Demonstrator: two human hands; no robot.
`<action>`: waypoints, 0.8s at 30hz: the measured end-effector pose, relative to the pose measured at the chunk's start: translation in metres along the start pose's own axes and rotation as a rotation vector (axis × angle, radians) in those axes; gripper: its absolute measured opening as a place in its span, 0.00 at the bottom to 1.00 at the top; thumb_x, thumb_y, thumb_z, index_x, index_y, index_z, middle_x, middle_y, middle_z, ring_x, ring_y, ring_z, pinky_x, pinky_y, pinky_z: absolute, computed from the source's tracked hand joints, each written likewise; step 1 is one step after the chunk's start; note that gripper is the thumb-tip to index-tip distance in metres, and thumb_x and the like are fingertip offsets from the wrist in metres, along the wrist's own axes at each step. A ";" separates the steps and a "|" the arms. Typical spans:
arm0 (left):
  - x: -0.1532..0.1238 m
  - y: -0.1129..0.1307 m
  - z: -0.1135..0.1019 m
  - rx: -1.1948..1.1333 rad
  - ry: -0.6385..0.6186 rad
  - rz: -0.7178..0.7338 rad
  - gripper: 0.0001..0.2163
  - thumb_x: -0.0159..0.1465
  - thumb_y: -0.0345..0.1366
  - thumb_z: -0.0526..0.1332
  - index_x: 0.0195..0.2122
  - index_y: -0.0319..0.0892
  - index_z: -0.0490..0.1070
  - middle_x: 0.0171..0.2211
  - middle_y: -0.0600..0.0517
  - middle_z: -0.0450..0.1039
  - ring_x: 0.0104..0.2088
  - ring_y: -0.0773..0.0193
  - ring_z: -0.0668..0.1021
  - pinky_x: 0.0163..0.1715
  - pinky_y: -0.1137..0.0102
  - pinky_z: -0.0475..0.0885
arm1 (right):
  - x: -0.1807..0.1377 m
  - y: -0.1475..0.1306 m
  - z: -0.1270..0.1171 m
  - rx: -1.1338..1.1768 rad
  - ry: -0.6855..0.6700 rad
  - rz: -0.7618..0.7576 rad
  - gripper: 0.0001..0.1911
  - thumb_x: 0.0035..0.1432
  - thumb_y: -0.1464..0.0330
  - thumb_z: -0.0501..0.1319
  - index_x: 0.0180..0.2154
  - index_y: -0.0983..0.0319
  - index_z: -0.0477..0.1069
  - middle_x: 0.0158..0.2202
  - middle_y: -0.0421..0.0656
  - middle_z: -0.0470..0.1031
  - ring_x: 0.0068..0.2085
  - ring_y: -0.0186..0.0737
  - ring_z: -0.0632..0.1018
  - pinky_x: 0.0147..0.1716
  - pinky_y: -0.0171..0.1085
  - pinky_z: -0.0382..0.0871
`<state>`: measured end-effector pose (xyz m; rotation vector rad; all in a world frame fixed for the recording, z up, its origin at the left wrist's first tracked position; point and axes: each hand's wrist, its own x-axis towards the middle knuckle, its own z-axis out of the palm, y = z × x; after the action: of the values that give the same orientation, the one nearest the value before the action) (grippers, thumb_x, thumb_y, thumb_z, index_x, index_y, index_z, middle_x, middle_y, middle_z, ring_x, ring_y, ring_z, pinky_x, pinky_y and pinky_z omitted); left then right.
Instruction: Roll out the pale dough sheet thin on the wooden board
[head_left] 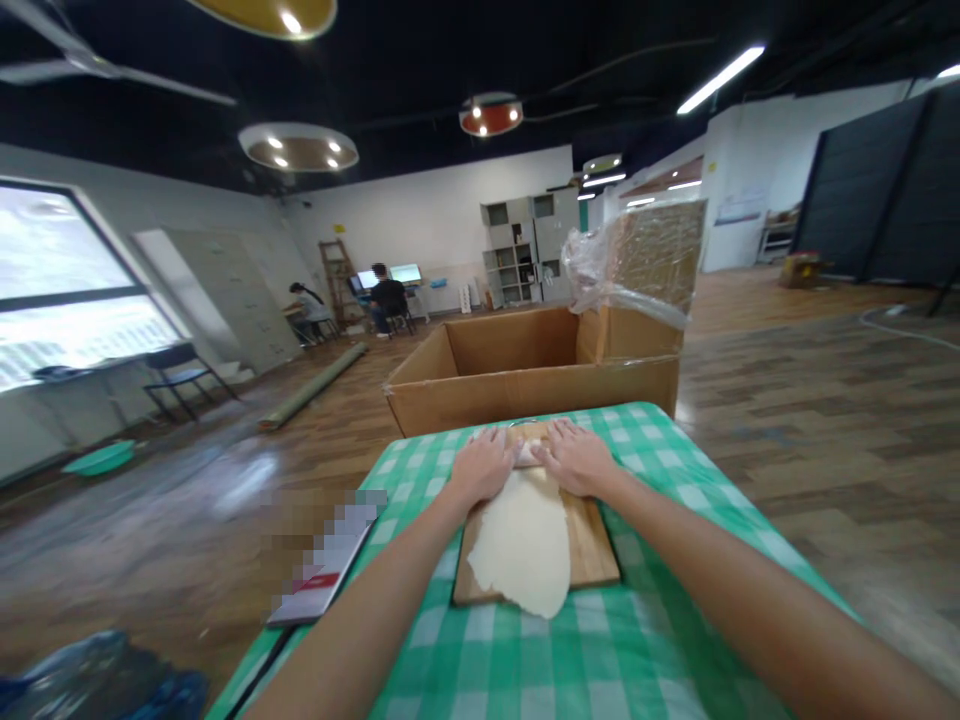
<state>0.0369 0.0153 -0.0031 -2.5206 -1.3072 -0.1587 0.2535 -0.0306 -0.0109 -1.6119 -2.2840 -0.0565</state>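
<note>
A thin sheet of pale dough (525, 545) lies on a wooden board (592, 545) on a table with a green-and-white checked cloth (652, 640). The dough's near edge hangs over the board's front. At the far end of the board my left hand (484, 465) and my right hand (576, 458) lie side by side, palms down, fingers stretched flat. Between and under them is a pale roller-like thing (529, 455), mostly hidden.
A large open cardboard box (525, 375) stands just beyond the table, with plastic wrap (622, 275) on its right flap. A flat booklet (322, 580) lies at the table's left edge. Two people sit at desks far back left. Wooden floor surrounds the table.
</note>
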 end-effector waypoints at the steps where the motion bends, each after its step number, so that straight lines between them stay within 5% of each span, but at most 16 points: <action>1: -0.009 0.004 -0.004 -0.029 -0.009 -0.022 0.21 0.77 0.46 0.44 0.59 0.45 0.71 0.60 0.40 0.72 0.62 0.49 0.71 0.60 0.51 0.65 | -0.010 -0.006 -0.002 -0.002 0.006 0.006 0.42 0.73 0.47 0.37 0.65 0.74 0.64 0.69 0.63 0.62 0.71 0.57 0.60 0.69 0.53 0.52; 6: -0.061 0.024 -0.028 -0.156 -0.020 -0.099 0.29 0.75 0.52 0.44 0.66 0.36 0.64 0.68 0.36 0.64 0.70 0.47 0.64 0.68 0.49 0.55 | -0.067 -0.032 -0.010 0.023 0.008 -0.069 0.46 0.71 0.45 0.39 0.71 0.77 0.53 0.73 0.63 0.52 0.74 0.58 0.54 0.71 0.53 0.47; 14: -0.124 0.034 -0.048 -0.200 -0.061 -0.042 0.33 0.73 0.55 0.45 0.71 0.36 0.58 0.70 0.37 0.60 0.71 0.48 0.63 0.70 0.51 0.53 | -0.136 -0.055 -0.025 0.091 -0.027 -0.165 0.51 0.68 0.40 0.44 0.74 0.73 0.46 0.75 0.57 0.42 0.75 0.55 0.46 0.72 0.52 0.44; 18: -0.114 0.033 -0.035 -0.168 -0.007 -0.053 0.34 0.73 0.56 0.46 0.71 0.35 0.57 0.71 0.36 0.58 0.72 0.47 0.60 0.71 0.51 0.50 | -0.119 -0.047 -0.025 0.096 -0.056 -0.141 0.52 0.67 0.38 0.43 0.74 0.73 0.48 0.75 0.58 0.45 0.75 0.56 0.49 0.72 0.53 0.45; 24: -0.050 0.010 -0.009 -0.162 0.001 -0.116 0.27 0.75 0.53 0.43 0.64 0.41 0.66 0.64 0.38 0.69 0.65 0.47 0.70 0.65 0.49 0.60 | -0.041 -0.021 -0.013 0.095 -0.103 -0.083 0.49 0.70 0.41 0.37 0.70 0.74 0.57 0.72 0.60 0.57 0.72 0.55 0.59 0.71 0.51 0.49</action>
<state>0.0158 -0.0322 -0.0079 -2.5755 -1.4971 -0.3020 0.2496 -0.0778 -0.0074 -1.5046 -2.3917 0.1164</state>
